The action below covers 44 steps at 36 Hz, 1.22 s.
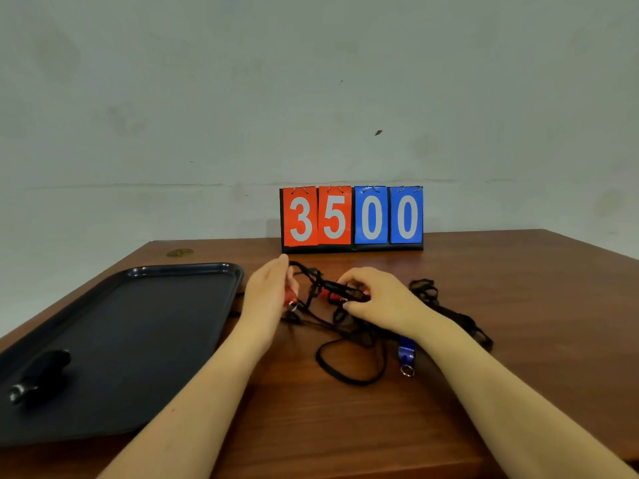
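Head view: your tray (138, 340) holds one black item (38, 375), maybe a whistle. Scoreboard (352, 219) reads 3500. Your left hand (268, 293) holds a red whistle (290, 294); right hand (378, 300) pinches tangled cords (320, 283).

Your left hand (268, 292) holds a red whistle (289, 299) with a small metal ring hanging at its lower end, just above the table. From it the black cords (313, 281) run in a knotted, looping tangle across to your right hand (377, 299), which pinches them beside a second red whistle (333, 298). Below both hands the rest of the cords trails slack on the wood in loose loops.
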Each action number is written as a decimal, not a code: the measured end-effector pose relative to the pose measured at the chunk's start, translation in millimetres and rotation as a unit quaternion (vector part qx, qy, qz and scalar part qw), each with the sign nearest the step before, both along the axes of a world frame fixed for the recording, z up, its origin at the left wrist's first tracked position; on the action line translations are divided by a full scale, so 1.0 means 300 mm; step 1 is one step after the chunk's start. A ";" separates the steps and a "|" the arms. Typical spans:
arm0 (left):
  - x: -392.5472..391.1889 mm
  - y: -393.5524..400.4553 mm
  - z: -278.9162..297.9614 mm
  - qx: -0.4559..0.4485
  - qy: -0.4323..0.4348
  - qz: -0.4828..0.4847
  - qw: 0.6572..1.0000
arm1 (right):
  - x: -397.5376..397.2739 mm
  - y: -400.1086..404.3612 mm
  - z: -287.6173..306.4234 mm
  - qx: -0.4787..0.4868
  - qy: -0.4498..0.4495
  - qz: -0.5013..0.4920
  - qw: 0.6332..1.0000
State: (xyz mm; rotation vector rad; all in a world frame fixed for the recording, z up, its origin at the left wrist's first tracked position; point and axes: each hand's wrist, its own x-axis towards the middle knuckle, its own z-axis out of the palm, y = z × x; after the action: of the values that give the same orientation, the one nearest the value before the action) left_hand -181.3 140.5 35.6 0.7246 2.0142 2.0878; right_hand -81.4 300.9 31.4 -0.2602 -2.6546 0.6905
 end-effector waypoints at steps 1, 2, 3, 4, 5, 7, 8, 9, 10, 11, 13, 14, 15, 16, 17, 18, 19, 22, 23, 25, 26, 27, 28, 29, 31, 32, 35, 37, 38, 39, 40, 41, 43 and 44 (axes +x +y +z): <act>-0.002 -0.003 0.002 0.007 -0.003 0.012 1.000 | -0.001 -0.001 -0.001 0.006 0.004 -0.001 1.000; -0.004 -0.004 0.002 0.011 -0.001 0.024 1.000 | -0.002 -0.003 -0.001 0.008 0.014 -0.002 1.000; -0.004 -0.005 0.002 0.014 0.004 0.033 0.999 | -0.004 -0.004 0.001 0.010 0.026 -0.005 1.000; -0.004 -0.007 0.000 0.019 0.008 0.040 0.999 | -0.005 -0.006 0.003 0.016 0.034 -0.010 0.999; -0.003 -0.010 -0.002 0.020 0.014 0.045 0.999 | -0.007 -0.008 0.004 0.020 0.039 -0.014 0.999; -0.003 -0.015 -0.006 0.016 0.023 0.050 0.998 | -0.005 -0.015 0.009 0.009 0.043 -0.010 0.999; -0.002 -0.017 -0.006 0.013 0.022 0.049 0.998 | -0.004 -0.021 0.011 -0.006 0.047 -0.003 0.999; -0.004 -0.017 -0.007 0.012 0.019 0.048 0.999 | -0.002 -0.026 0.014 -0.025 0.053 0.005 0.998; -0.003 -0.017 -0.007 0.011 0.014 0.046 0.999 | 0.000 -0.030 0.016 -0.041 0.062 0.011 0.997; -0.003 -0.015 -0.007 0.010 0.009 0.046 0.999 | 0.003 -0.035 0.018 -0.056 0.072 0.017 0.996; -0.001 -0.012 -0.010 0.003 0.003 0.045 0.999 | 0.009 -0.042 0.024 -0.092 0.100 0.027 0.990; -0.001 -0.012 -0.012 0.000 0.002 0.042 0.999 | 0.012 -0.045 0.028 -0.113 0.115 0.031 0.986; -0.001 -0.010 -0.014 -0.002 0.002 0.036 0.999 | 0.016 -0.048 0.034 -0.133 0.129 0.034 0.982; 0.000 -0.009 -0.016 -0.007 0.002 0.029 1.000 | 0.019 -0.050 0.039 -0.152 0.142 0.037 0.977; 0.000 -0.006 -0.019 -0.011 0.005 0.021 1.000 | 0.021 -0.051 0.044 -0.171 0.153 0.040 0.972; 0.004 -0.004 -0.020 -0.019 0.008 0.011 1.000 | 0.022 -0.053 0.048 -0.192 0.161 0.042 0.967; 0.007 -0.001 -0.022 -0.031 0.013 0.005 0.999 | 0.024 -0.054 0.052 -0.215 0.165 0.043 0.962; 0.019 0.008 -0.029 -0.075 0.020 -0.019 0.997 | 0.027 -0.053 0.058 -0.272 0.182 0.040 0.944; 0.023 0.012 -0.032 -0.085 0.015 -0.029 0.996 | 0.028 -0.055 0.062 -0.284 0.193 0.034 0.939; 0.026 0.019 -0.037 -0.092 -0.007 -0.040 0.995 | 0.031 -0.059 0.069 -0.309 0.219 0.019 0.925; 0.025 0.021 -0.037 -0.092 -0.026 -0.044 0.994 | 0.031 -0.059 0.072 -0.318 0.234 0.010 0.919; 0.023 0.020 -0.037 -0.085 -0.048 -0.050 0.994 | 0.031 -0.057 0.072 -0.325 0.251 0.002 0.912; 0.021 0.019 -0.035 -0.066 -0.076 -0.056 0.993 | 0.031 -0.054 0.073 -0.330 0.267 -0.005 0.906; 0.015 0.017 -0.036 -0.049 -0.101 -0.061 0.992 | 0.030 -0.051 0.072 -0.334 0.280 -0.011 0.900; -0.001 0.010 -0.036 -0.012 -0.145 -0.059 0.988 | 0.028 -0.045 0.071 -0.338 0.302 -0.025 0.891; -0.002 0.004 -0.033 0.011 -0.156 -0.053 0.986 | 0.026 -0.043 0.069 -0.338 0.309 -0.034 0.888; -0.008 -0.008 -0.032 0.055 -0.173 -0.031 0.983 | 0.017 -0.035 0.064 -0.379 0.312 -0.045 0.870; -0.013 -0.012 -0.030 0.079 -0.176 -0.008 0.981 | 0.016 -0.031 0.065 -0.445 0.288 -0.011 0.848; -0.014 -0.013 -0.029 0.093 -0.176 -0.003 0.980 | 0.018 -0.032 0.068 -0.495 0.267 0.020 0.827; -0.014 -0.015 -0.028 0.104 -0.172 0.000 0.980 | 0.020 -0.033 0.072 -0.547 0.241 0.046 0.800; -0.011 -0.018 -0.023 0.115 -0.169 0.002 0.979 | 0.022 -0.034 0.075 -0.578 0.221 0.057 0.783; -0.010 -0.022 -0.019 0.122 -0.163 0.004 0.979 | 0.022 -0.034 0.077 -0.581 0.200 0.051 0.788; -0.011 -0.028 -0.012 0.130 -0.143 -0.002 0.981 | 0.014 -0.032 0.066 -0.439 0.145 -0.007 0.886; -0.007 -0.028 -0.006 0.128 -0.131 -0.008 0.983 | 0.010 -0.035 0.057 -0.312 0.120 -0.038 0.942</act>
State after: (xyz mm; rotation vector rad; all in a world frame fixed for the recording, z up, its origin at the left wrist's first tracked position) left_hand -183.5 132.2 33.7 0.4682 1.6198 2.3188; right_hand -78.3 290.6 48.4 -0.4132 -2.1170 1.4256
